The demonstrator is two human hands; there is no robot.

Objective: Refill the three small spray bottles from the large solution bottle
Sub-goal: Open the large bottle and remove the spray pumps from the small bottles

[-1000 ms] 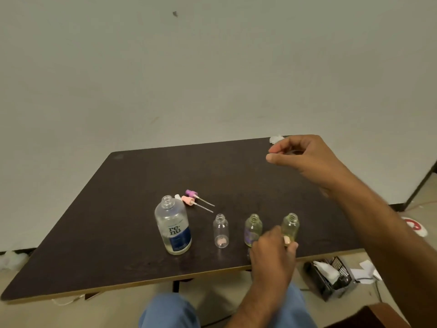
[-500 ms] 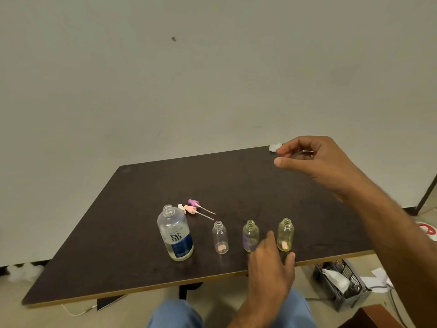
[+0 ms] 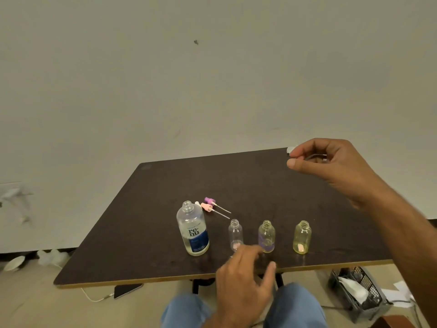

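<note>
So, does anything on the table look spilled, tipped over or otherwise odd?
No spill shows. The solution bottle and three small spray bottles stand upright, uncapped. Two spray heads lie loose behind them.

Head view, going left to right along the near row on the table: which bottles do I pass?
large solution bottle → clear small bottle → purple-tinted small bottle → yellow-tinted small bottle. All four stand upright, uncapped.
</note>
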